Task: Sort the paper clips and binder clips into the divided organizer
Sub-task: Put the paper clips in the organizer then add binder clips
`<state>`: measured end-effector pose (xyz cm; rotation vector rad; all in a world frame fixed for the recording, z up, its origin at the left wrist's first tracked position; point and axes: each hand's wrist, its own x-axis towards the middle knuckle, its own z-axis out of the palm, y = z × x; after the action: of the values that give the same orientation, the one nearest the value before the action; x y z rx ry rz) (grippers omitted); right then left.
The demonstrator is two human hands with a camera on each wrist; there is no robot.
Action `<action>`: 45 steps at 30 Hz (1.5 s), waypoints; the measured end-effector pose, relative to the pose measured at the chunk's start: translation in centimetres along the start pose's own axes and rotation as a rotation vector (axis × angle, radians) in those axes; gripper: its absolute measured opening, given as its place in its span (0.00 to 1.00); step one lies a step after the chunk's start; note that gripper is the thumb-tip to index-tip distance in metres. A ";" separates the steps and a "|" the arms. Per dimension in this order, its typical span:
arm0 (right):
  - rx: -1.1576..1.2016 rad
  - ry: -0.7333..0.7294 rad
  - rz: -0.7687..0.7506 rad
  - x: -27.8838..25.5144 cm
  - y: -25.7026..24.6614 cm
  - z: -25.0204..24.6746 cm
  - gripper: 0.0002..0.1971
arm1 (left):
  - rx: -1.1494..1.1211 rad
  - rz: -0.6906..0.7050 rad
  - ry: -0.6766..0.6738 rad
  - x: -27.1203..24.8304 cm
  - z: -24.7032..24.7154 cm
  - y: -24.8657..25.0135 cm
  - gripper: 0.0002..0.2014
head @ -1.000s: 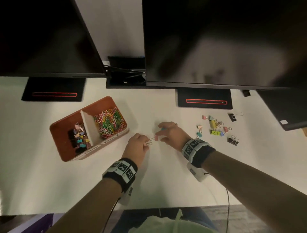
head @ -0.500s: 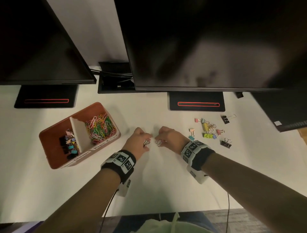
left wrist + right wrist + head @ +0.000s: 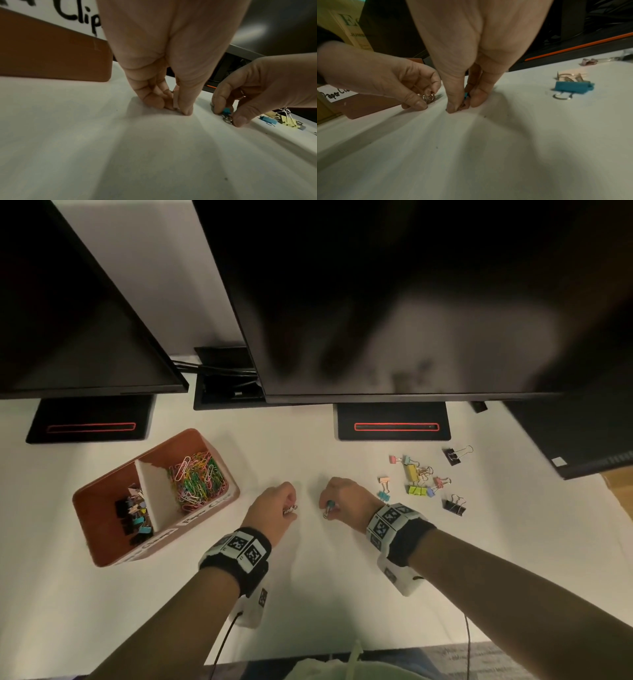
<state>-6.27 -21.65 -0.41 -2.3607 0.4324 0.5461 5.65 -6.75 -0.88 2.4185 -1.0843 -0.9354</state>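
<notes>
**White desk, two hands each pinching a small binder clip**

White desk surface (image 3: 308, 594) fills the lower scene below dark monitors. On its left sits a terracotta-coloured divided organizer (image 3: 219, 501): binder clips in the left compartment, a heap of bright paper clips (image 3: 197, 479) in the right. On the right lies a loose scatter of binder clips (image 3: 423, 479) in pink, yellow, green, blue and black, well apart from the organizer.

Between them, low on the desk, the left hand (image 3: 272, 510) pinches a pale pink binder clip (image 3: 175, 99) between thumb and fingertips. The right hand (image 3: 346, 499) pinches a tiny blue binder clip (image 3: 226, 111) by its body, its wire handles pointing down.

To do this step well, I judge each clip should be gripped firmly by its folded body, lifted clear, and dropped into the left compartment, not among the paper clips.
</notes>
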 end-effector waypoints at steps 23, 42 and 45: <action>-0.008 -0.044 0.067 -0.6 -4.1 2.0 0.07 | -0.335 0.035 0.098 -7.4 -4.9 -1.5 0.08; 0.224 0.222 -0.306 4.2 -22.8 -0.1 0.27 | -0.398 -0.069 0.492 -11.6 -17.6 -7.6 0.13; 0.167 0.308 -0.162 1.1 -15.8 -1.1 0.32 | -0.385 0.076 0.374 -9.7 -15.5 -3.9 0.15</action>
<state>1.92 -11.20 8.22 -2.2960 0.4012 0.0670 13.53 3.52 12.56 2.1039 -0.7724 -0.5695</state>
